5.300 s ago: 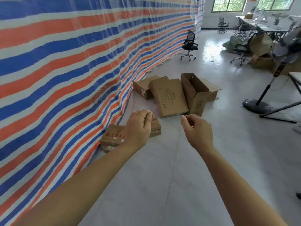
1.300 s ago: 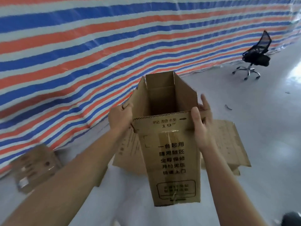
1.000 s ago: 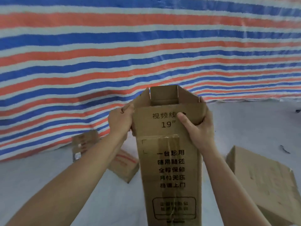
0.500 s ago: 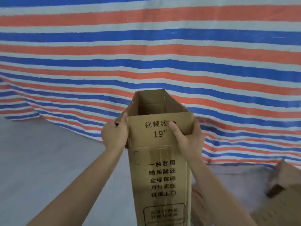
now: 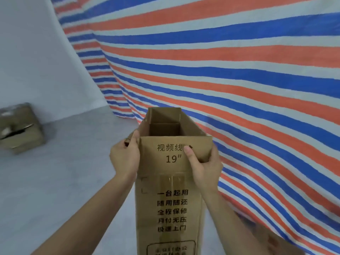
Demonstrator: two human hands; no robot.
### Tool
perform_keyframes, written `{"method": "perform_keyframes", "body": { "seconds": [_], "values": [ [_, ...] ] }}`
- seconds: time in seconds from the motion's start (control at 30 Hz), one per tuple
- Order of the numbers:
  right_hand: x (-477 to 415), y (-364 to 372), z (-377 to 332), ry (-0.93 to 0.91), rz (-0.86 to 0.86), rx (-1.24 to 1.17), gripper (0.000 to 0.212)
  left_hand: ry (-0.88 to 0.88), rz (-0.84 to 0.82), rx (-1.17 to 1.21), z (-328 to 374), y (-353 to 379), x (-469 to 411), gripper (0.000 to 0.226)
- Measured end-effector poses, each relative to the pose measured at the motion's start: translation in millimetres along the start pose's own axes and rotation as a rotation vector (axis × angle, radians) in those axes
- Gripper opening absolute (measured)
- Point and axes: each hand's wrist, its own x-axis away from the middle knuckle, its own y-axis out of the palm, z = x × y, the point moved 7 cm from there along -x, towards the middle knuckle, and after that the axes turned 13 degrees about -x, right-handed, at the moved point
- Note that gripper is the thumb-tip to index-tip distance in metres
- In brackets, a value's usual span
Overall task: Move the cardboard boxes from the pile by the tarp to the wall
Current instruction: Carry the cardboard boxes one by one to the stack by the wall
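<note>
- Holds cardboard box [image 5: 171, 190] upright at 6 o'clock, before tarp [image 5: 239, 70].
- Curls left hand [image 5: 125, 159] fingers round side flap; pinches front flap with right hand [image 5: 204, 166].
- Likely handles light, empty, stiff; safer gripped by walls than bendy flaps.

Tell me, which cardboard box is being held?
The tall box marked 19", gripped by the left hand and right hand; the other box sits on the floor by the wall.
</note>
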Motion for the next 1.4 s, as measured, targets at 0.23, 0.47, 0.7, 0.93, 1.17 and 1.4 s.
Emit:
{"method": "perform_keyframes", "body": {
  "seconds": [0.23,0.47,0.7,0.93,1.17,1.4],
  "values": [
    [-112,167,54,0.018,-0.303,-0.058,0.079,-0.130,0.313,0.085,0,-29,-134,0.048],
    [-138,327,71,-0.025,-0.565,-0.163,0.055,-0.143,0.574,0.149,-21,-89,-240,0.038],
    [-165,518,131,0.033,-0.687,-0.220,0.049,-0.140,0.686,0.174,-58,-147,-401,0.049],
    [-214,684,181,0.261,-0.719,-0.267,0.034,-0.101,0.731,0.033,-49,-188,-573,0.058],
    [-282,823,241,0.803,-0.674,-0.405,0.029,-0.095,0.686,-0.039,-80,-184,-753,0.062],
    [-367,1005,370,1.127,-0.841,-0.300,0.039,-0.126,0.623,-0.160,-103,-172,-965,0.065]
  ]
}}
